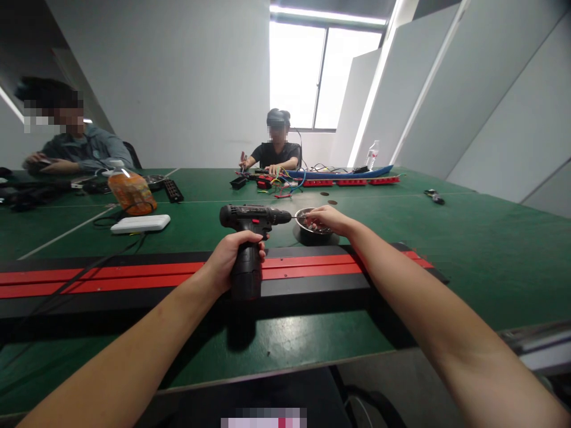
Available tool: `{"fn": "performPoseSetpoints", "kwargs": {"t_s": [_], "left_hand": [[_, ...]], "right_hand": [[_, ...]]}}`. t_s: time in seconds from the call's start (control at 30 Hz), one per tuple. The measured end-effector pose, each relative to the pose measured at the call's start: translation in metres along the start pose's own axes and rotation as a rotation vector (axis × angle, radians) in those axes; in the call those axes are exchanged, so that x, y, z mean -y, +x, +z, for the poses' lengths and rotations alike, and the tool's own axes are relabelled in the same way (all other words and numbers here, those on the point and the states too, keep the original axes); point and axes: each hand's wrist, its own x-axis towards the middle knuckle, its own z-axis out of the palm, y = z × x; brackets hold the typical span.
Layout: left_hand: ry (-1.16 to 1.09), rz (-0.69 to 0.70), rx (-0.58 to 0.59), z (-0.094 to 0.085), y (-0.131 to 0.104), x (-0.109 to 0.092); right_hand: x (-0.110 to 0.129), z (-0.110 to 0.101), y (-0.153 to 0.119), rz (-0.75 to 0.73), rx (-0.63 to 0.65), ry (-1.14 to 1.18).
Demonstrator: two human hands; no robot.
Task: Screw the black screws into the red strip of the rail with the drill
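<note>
The left hand is wrapped around the handle of a dull black drill. The right hand dips its bent fingers into a round, shiny metal bowl; I cannot tell what they pinch. Both things are over the smooth green table.

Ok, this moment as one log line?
left hand: holds drill | right hand: over metal bowl, near bit | nearby: red-and-black rail

Glossy metal bowl; matt plastic drill; smooth, faintly shiny green tabletop; clear plastic bottle, far right.
</note>
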Motion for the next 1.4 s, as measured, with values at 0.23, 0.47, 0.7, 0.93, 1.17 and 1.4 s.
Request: {"fn": "performPoseSetpoints", "kwargs": {"t_s": [0.23, 0.47, 0.7, 0.93, 1.17, 1.4], "left_hand": [[0.014, 0.005, 0.008, -0.002, 0.003, 0.001], [0.031, -0.046, 0.007, -0.004, 0.002, 0.001], [0.068, -0.015, 0.000, -0.005, 0.003, 0.003], [0.154, -0.015, 0.014, -0.007, 0.004, 0.005], [0.185, 0.022, 0.009, -0.006, 0.003, 0.007], [0.133, -0.009, 0.011, -0.005, 0.002, 0.005]], "right_hand": [[0.002, 0.000, -0.003, -0.009, -0.006, -0.026], [0.006, 0.002, -0.008, -0.032, -0.018, -0.118], [0.004, 0.001, -0.006, -0.035, -0.021, -0.156], [0.004, 0.003, -0.008, -0.053, -0.030, -0.282], [-0.006, -0.001, 0.002, -0.049, -0.053, -0.351], [-0.003, 0.003, -0.001, -0.045, -0.046, -0.274]]}}
